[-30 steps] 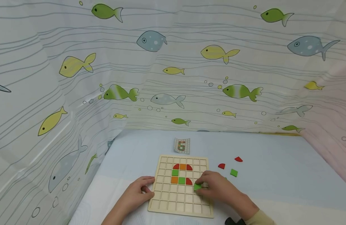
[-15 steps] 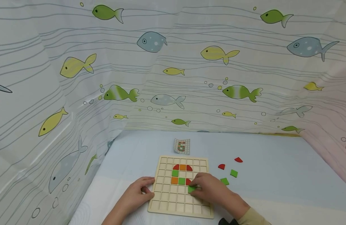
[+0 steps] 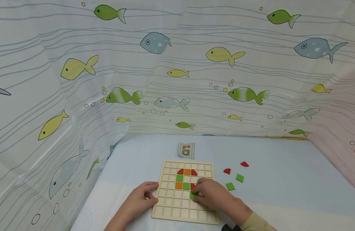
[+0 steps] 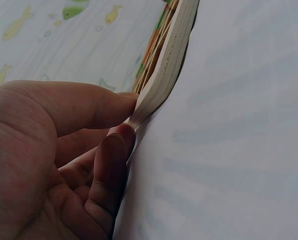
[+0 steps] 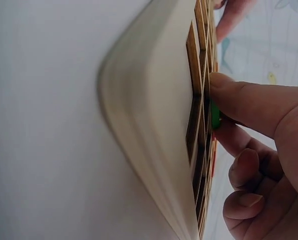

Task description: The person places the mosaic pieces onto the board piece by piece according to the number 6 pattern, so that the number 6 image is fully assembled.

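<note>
On the table lies a square wooden grid board (image 3: 168,211), with red, orange and green pieces set in some cells. At its left edge my left hand (image 3: 140,197) holds the rim; in the left wrist view the thumb (image 4: 96,105) lies against the board's edge, and curled fingers show below. My right hand (image 3: 213,194) pinches a green square tile (image 3: 193,195) over the board, just below a red quarter-circle piece (image 3: 193,186). From the right wrist view, the green tile (image 5: 215,116) shows edge-on between thumb and finger, at the grid's surface. The fingers partly hide it.
Behind the board lies a small pattern card (image 3: 186,150). Two red pieces (image 3: 227,171) and two green squares, one nearer (image 3: 230,186) and one farther (image 3: 239,177), lie to the board's right. A fish-printed curtain (image 3: 206,73) stands around the table.
My right hand has moved left across the board with the green tile, from its right side to the cell under the red piece. The left hand has stayed at the edge.
</note>
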A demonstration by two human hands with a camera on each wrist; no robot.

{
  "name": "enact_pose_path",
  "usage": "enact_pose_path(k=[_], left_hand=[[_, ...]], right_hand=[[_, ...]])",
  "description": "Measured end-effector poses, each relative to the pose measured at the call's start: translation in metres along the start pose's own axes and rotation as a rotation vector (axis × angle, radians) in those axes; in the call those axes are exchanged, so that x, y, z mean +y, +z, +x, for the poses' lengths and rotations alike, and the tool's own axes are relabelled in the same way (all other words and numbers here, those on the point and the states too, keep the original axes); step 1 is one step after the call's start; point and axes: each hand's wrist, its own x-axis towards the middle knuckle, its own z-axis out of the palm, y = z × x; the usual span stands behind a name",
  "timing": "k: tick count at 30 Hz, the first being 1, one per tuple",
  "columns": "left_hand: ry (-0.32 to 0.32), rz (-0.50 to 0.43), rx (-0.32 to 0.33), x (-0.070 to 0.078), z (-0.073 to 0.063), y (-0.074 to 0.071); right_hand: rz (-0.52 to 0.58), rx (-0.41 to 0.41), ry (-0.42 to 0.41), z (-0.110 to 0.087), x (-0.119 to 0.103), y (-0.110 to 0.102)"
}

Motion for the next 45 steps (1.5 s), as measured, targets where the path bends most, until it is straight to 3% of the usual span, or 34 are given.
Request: enact_pose_path(k=[23,34,45], left_hand=[[-0.008,-0.001,0.005,0.0,-0.001,0.0],[0.004,0.01,0.005,0.003,-0.001,-0.001],[-0.008,-0.01,0.001,0.003,-0.001,-0.001]], right_hand=[[0.057,0.001,0.025,-0.008,0.003,-0.008],[0.049,0.033,0.143,-0.022,0.028,-0.023],[-0.024,0.156,0.312,-0.038,0.062,-0.037]])
